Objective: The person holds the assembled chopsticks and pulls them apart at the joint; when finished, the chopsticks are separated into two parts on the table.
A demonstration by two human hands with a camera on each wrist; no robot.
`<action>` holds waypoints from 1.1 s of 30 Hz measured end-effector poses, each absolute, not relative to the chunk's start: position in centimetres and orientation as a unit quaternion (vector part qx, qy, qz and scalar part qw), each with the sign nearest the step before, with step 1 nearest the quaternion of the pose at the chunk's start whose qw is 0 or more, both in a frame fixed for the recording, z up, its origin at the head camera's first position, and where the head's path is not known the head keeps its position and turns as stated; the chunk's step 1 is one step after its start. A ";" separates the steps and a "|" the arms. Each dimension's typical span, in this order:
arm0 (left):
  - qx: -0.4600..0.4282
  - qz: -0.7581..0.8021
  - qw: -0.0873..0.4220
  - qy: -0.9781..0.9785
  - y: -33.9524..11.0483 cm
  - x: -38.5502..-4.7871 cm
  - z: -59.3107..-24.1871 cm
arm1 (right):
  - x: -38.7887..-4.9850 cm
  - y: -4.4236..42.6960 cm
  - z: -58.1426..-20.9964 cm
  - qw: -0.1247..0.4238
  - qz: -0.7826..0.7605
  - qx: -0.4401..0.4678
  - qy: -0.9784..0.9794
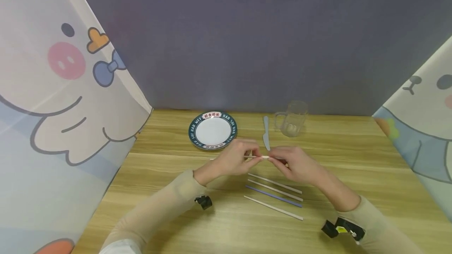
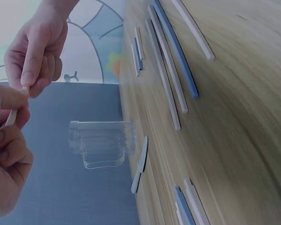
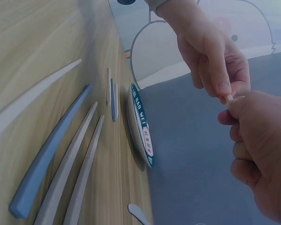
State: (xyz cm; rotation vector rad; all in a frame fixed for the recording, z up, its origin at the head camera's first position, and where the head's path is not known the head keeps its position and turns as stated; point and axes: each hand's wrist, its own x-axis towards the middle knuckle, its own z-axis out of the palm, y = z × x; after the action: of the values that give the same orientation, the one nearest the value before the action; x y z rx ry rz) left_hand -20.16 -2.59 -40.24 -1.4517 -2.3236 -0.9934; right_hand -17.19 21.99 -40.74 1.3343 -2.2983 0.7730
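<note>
Above the middle of the table, my left hand (image 1: 237, 156) and right hand (image 1: 296, 162) meet fingertip to fingertip at a thin white chopstick (image 1: 265, 156). Each hand pinches it between thumb and fingers. In the left wrist view a length of the chopstick (image 2: 11, 117) shows between the left fingers; the right wrist view shows only a short bit, the rest covered by fingers. Below the hands, several long sticks lie side by side: white chopsticks (image 1: 273, 207) and a blue chopstick (image 1: 273, 196). Shorter white and blue sticks (image 2: 187, 206) lie in two groups, mostly hidden in the head view.
Behind the left hand sits a white plate (image 1: 212, 131) with a dark green lettered rim. A pale table knife (image 1: 266, 132) lies beyond the fingertips, and a clear mug (image 1: 294, 120) stands to its right. A grey backdrop and printed side cloths enclose the wooden table (image 1: 159, 207).
</note>
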 end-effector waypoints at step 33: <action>-0.485 -0.261 0.105 -0.828 -2.7 -19.1 -39.7 | -17.6 22.9 -39.7 0.210 0.284 0.501 -0.790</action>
State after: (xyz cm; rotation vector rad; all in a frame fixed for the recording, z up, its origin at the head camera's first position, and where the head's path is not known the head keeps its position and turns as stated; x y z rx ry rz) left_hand -19.10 -2.74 -39.69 -1.4300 -2.4401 -0.7705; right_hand -17.59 22.88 -39.65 1.3925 -2.1971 0.7908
